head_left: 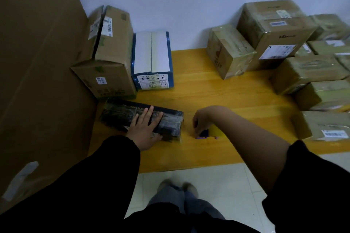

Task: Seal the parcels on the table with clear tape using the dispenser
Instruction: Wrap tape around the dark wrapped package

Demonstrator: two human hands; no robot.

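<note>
A tall cardboard panel (pixel 37 62) fills the left side, standing against the wooden bench (pixel 217 91). On the right of the bench, a pile of tape-wrapped parcels (pixel 274 30) is stacked against the wall. At the back left is a brown carton (pixel 111 56) with a dark gap along its top seam, and a closed blue-and-white box (pixel 152 55) touches its side. What any of them holds is hidden. Near the front edge lies a black parcel (pixel 121 115) under glossy wrap. The left hand (pixel 144 128) rests flat on it, fingers (pixel 150 112) straight and released. Just right of the parcel and apart from it, the tape dispenser (pixel 205 133), blue and yellow, sits on the bench. The right hand (pixel 202 119) is over it, fingers (pixel 197 130) curled, grasping it.
</note>
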